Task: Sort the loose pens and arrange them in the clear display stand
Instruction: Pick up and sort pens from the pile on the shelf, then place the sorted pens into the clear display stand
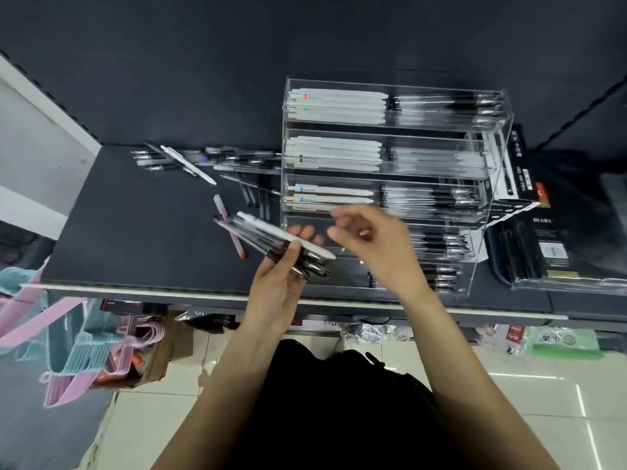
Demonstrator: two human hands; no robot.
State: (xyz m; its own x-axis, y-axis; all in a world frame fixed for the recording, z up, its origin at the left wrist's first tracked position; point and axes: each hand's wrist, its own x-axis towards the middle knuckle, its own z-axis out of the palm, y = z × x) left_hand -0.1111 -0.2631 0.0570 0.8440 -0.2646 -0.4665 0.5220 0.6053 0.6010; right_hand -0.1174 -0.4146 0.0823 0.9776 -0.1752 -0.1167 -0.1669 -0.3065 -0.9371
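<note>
My left hand (283,276) grips a bundle of pens (271,240), several clear and black ones with one white pen on top, held slantwise over the dark shelf (135,239). My right hand (369,237) hovers blurred just right of the bundle, in front of the clear display stand (495,184), fingers loosely curled and holding nothing I can see. The stand has several tiers with white pens on the left and clear black-tipped pens on the right. Loose pens (210,159) lie scattered at the back of the shelf, and a white pen with a red tip (229,228) lies beneath the bundle.
Black boxes and a wrapped diary pack (556,245) stand right of the stand. The shelf's pale front edge (152,291) runs below my hands. Pink and blue plastic hangers (68,337) hang at lower left above a tiled floor with bags.
</note>
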